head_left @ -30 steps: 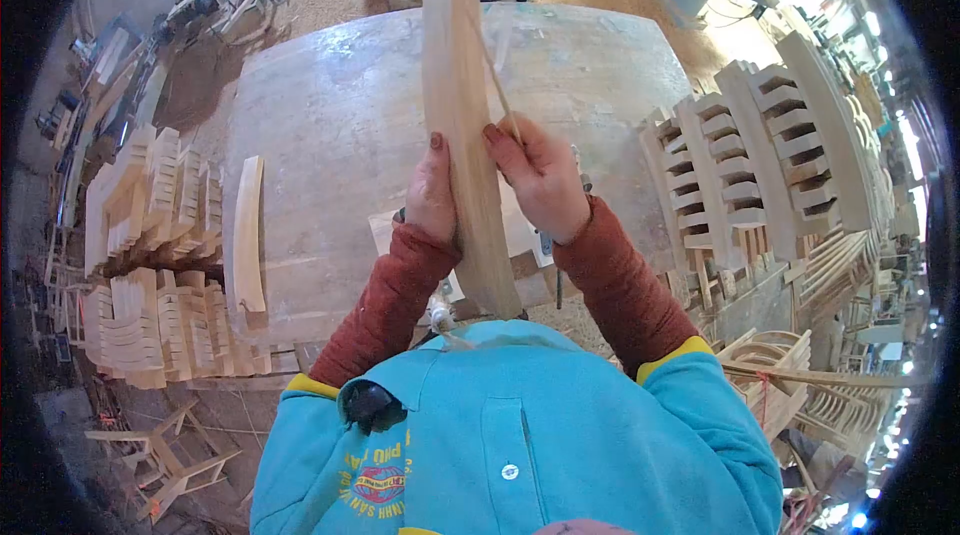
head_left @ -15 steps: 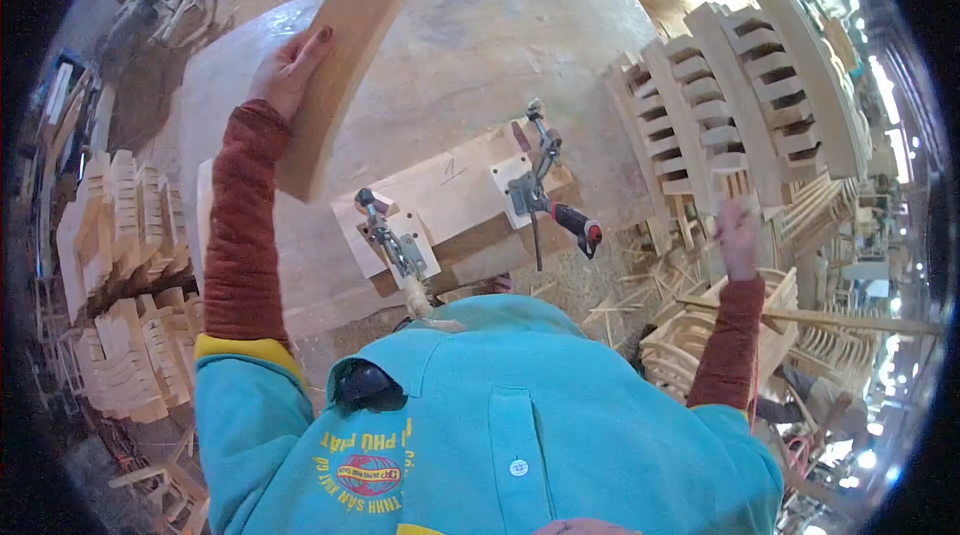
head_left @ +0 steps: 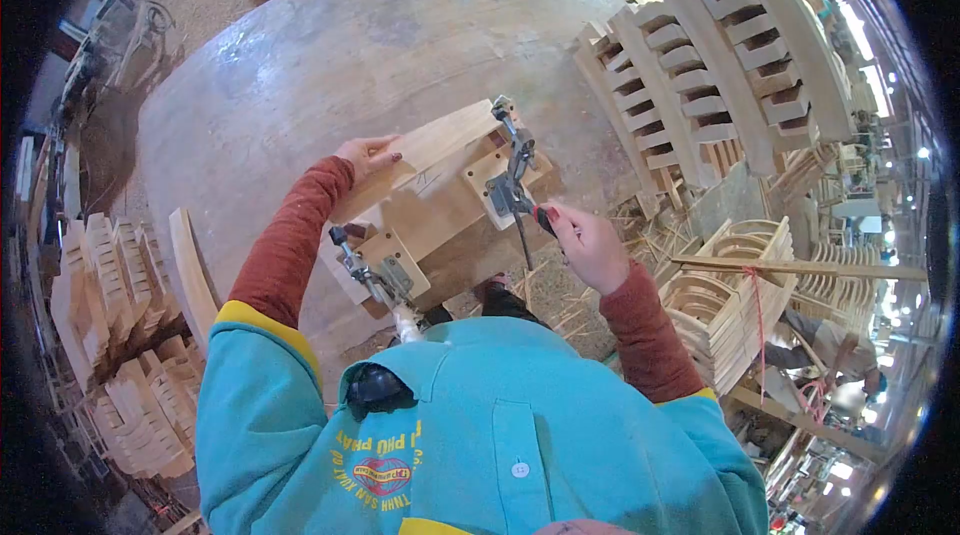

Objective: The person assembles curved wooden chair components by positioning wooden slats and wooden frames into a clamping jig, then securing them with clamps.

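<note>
A curved wooden piece (head_left: pixel 445 143) lies along the far side of a wooden jig (head_left: pixel 437 223) on the table. My left hand (head_left: pixel 370 157) grips the piece near its left end, fingers over its top. The piece's right end reaches the tip of the right toggle clamp (head_left: pixel 512 175). My right hand (head_left: pixel 592 247) is closed around that clamp's handle, hiding most of it. Near the jig's left end is another toggle clamp (head_left: pixel 372 277), with nobody's hand on it.
The work table (head_left: pixel 330 55) extends beyond the jig. Slotted wooden parts (head_left: pixel 715 60) are stacked at the right, curved wooden frames (head_left: pixel 735 280) below them. More cut pieces (head_left: pixel 105 280) stand at the left, beside a single curved strip (head_left: pixel 193 270).
My left hand has brought the wooden piece down and right onto the jig. My right hand has come in from the right and taken hold of the right clamp's handle.
</note>
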`<state>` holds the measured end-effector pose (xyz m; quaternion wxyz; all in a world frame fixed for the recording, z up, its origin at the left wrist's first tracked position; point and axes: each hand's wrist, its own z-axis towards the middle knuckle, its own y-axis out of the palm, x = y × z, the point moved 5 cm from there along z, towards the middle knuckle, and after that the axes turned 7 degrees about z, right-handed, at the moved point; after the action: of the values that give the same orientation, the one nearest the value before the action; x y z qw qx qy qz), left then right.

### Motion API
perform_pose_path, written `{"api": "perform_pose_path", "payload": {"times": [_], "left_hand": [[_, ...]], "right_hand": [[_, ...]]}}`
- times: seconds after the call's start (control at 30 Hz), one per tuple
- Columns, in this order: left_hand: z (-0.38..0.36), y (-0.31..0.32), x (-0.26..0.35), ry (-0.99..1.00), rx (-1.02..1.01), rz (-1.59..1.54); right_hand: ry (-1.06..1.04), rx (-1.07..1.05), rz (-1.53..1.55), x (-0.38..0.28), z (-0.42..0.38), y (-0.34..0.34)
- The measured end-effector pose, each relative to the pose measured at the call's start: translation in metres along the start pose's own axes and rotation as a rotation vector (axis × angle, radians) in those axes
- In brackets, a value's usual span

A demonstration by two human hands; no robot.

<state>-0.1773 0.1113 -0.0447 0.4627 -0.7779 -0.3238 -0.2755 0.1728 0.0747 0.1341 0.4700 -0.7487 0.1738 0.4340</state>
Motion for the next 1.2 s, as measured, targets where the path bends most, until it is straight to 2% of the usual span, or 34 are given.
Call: {"api": "perform_pose_path", "payload": {"times": [0.07,0.17,0.27,0.3,0.37,0.47,0.6,0.7,0.8,0.9,0.93,1.03,1.07,1.17,1.2], "left_hand": [[0.020,0.021,-0.025,0.040,-0.015,-0.060],[0.020,0.032,-0.017,0.041,-0.019,-0.220],[0.046,0.063,-0.053,0.062,-0.040,-0.331],[0.042,0.058,-0.047,0.054,-0.020,-0.269],[0.021,0.045,-0.010,0.034,0.013,-0.144],[-0.001,0.032,0.018,-0.076,-0.054,-0.097],[0.010,0.040,0.002,-0.019,-0.062,-0.159],[0.009,0.044,0.003,-0.008,-0.056,-0.160],[0.014,0.045,-0.003,-0.004,-0.055,-0.110],[0.018,0.040,-0.006,0.024,-0.033,-0.109],[0.016,0.037,-0.004,0.017,-0.026,-0.102],[0.014,0.049,-0.007,0.039,-0.054,-0.097],[0.021,0.047,-0.010,0.056,-0.045,-0.097],[0.022,0.053,-0.022,-0.028,-0.054,-0.176],[0.019,0.056,-0.019,-0.038,-0.047,-0.173]], "right_hand": [[0.101,-0.011,0.025,-0.001,-0.001,0.000],[0.215,-0.043,0.109,0.011,-0.003,0.002],[0.323,-0.060,0.202,0.005,-0.006,0.003],[0.355,-0.063,0.226,0.002,-0.004,0.003],[0.277,-0.045,0.203,0.011,0.000,0.006],[0.238,-0.067,0.193,0.013,-0.003,0.008],[0.338,-0.103,0.280,0.015,-0.009,0.009],[0.272,-0.121,0.335,0.042,-0.026,0.018],[0.178,-0.135,0.170,0.097,-0.033,0.045],[0.061,-0.134,0.098,0.122,-0.020,0.060],[0.106,-0.133,0.035,0.104,-0.009,0.054],[0.479,-0.152,0.054,0.100,0.007,0.058],[0.556,-0.152,0.114,0.150,0.005,0.078],[0.419,-0.140,0.143,0.116,0.011,0.066],[0.426,-0.074,0.126,0.125,0.007,0.071]]}}
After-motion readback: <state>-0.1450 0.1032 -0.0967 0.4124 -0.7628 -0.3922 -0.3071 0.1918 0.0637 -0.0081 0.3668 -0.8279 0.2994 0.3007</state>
